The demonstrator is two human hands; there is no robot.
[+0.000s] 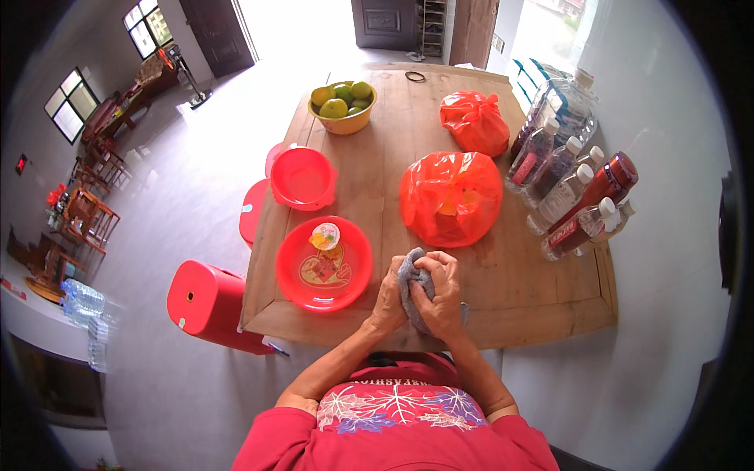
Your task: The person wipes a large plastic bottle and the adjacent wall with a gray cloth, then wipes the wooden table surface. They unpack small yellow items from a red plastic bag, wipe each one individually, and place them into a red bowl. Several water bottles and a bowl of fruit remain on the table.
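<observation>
A grey cloth (416, 286) is bunched up between my two hands above the near edge of the wooden table (518, 306). My left hand (389, 300) closes on its left side, and my right hand (441, 294) wraps round its right side with bent fingers. Part of the cloth hangs below my hands. Left of them lies a shallow red basin (287, 271) with a small printed cup-shaped item (324, 235) inside. Just beyond my hands sits a filled red plastic bag (450, 196); what it holds is mostly hidden.
A second red basin (302, 179) and a yellow bowl (349, 125) of green fruit stand farther left. A smaller knotted red bag (474, 123) is at the back right. Several bottles (561, 200) line the right edge. Red stools (204, 294) stand left of the table.
</observation>
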